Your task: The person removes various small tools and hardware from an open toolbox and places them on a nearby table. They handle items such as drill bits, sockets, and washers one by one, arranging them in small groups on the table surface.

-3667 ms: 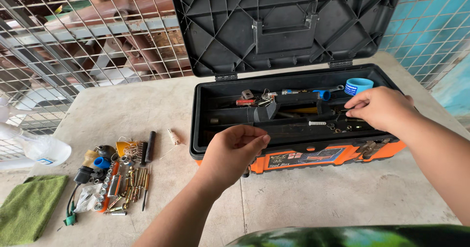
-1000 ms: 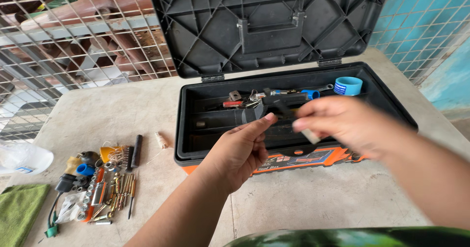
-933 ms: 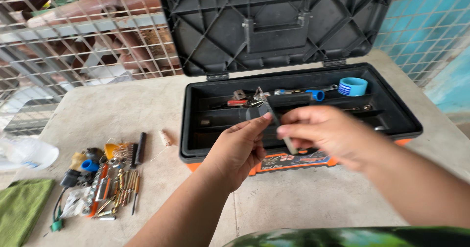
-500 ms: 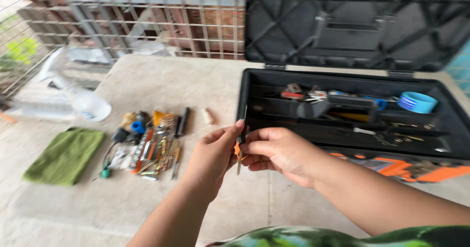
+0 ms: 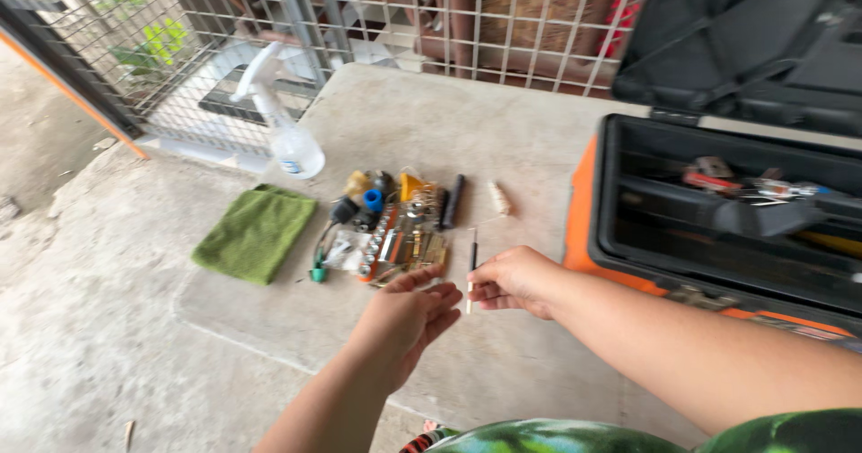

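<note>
- A thin dark tool [image 5: 472, 260] stands upright, pinched in the right hand [image 5: 514, 280].
- The left hand [image 5: 406, 316] is just beside it, fingers loosely spread, holding nothing.
- Beyond both hands, small parts [image 5: 395, 228] lie on the tabletop [image 5: 539, 148].
- Right of them sits an open toolbox [image 5: 718, 219].

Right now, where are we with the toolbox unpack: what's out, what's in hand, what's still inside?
Out: a cluster of small bits and parts lies on the concrete slab beside the green cloth. In hand: the right hand pinches a thin tool over that pile; the left hand is open beside it. Left: the open toolbox holds more tools in its tray.
</note>
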